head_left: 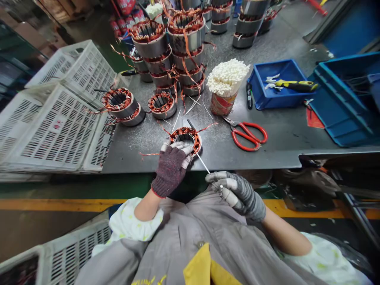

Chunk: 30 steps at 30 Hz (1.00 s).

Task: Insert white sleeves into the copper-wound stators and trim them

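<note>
stator (pixel 186 139): glossy copper wire | table (pixel 285 134): matt grey metal | gloves: knit cloth

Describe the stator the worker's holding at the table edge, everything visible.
The round grey metal stator with copper windings lies flat, bore up, at the near edge of the grey metal table. Copper wire coils ring its open centre, and loose copper leads trail left and right. The left hand, in a dark knit glove, grips its near rim. A thin white strip runs from it to the grey-gloved right hand.
</note>
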### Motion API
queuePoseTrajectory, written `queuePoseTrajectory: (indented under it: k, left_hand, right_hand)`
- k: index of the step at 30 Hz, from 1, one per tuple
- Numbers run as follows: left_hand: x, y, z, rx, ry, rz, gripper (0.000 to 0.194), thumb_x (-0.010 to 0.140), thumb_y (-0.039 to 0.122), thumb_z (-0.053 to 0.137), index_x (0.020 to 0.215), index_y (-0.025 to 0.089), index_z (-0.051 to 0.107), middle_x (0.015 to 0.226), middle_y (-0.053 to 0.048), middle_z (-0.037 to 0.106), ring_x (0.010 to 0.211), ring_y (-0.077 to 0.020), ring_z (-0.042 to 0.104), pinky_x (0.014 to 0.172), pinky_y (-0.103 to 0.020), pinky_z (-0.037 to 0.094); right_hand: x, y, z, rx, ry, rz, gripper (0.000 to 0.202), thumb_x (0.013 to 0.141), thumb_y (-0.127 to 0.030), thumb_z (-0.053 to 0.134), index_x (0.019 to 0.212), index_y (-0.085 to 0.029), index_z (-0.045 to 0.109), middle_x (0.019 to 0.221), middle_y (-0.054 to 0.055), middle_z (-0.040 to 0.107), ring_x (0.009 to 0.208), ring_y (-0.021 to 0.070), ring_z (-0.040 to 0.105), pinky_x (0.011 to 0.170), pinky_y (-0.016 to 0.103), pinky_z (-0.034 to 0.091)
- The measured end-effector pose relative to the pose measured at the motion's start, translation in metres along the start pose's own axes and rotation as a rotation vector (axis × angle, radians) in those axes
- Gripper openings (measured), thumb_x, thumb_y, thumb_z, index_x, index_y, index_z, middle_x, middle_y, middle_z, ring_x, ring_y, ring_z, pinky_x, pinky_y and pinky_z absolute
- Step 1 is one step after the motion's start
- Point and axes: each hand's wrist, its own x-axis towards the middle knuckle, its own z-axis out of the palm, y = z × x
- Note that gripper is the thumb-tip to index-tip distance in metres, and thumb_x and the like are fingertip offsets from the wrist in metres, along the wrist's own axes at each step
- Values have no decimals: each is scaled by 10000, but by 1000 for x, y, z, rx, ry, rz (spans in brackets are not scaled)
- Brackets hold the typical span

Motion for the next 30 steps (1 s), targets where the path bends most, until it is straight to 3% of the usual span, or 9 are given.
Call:
queuePoseTrajectory:
  k: [4,8,11,14,16,23,30]
  left_hand:
    - [1,4,3,5,23,-30,243,1020,280,500,1191,195,651,1175,-73,744,1221,-247,636,1217,-507,327]
    - [1,9,14,-37,197,-205,348,1011,322,528,1318,170,591,1291,-118,700,1271,-257,605,1185,-484,382]
    - [3,12,19,-78,287,-307,368,989,375,581,1312,203,613,1279,-103,707,1249,-251,616,1132,-462,437]
    - [6,12,17,-110,287,-200,198,994,324,575,1124,245,701,1096,-33,769,1134,-218,671,1153,-469,403]
    - [7,12,15,-95,276,-117,181,985,268,572,1103,248,707,1066,-21,777,1139,-212,670,1183,-482,360]
    - [0,11,6,-50,167,-26,320,932,257,593,1241,257,677,1116,-40,766,1210,-242,643,1225,-537,285]
    - [-4,7,5,-82,125,27,248,954,281,583,1175,287,697,1138,-12,771,1215,-230,647,1168,-502,336]
  right_hand:
    - [12,8,8,6,-41,0,210,996,-154,466,1087,-220,644,1153,102,738,1025,159,735,868,299,615]
    - [37,29,24,104,57,53,207,996,-234,505,1033,-210,707,1171,106,743,1037,172,728,888,314,609]
    - [53,37,37,285,226,307,181,952,-357,612,1006,-224,721,965,59,778,878,181,744,801,326,624]
    - [62,34,43,455,325,580,226,861,-436,721,947,-229,692,698,-14,718,601,148,673,588,282,588]
    - [64,30,43,488,345,635,244,816,-447,757,881,-226,677,643,-30,685,557,136,635,553,270,563]
    - [69,37,37,209,252,555,208,829,-409,711,872,-207,730,784,17,750,686,161,674,645,291,567]
    - [74,36,23,-451,96,122,226,927,-376,608,976,-224,768,980,90,730,883,236,650,825,398,539]
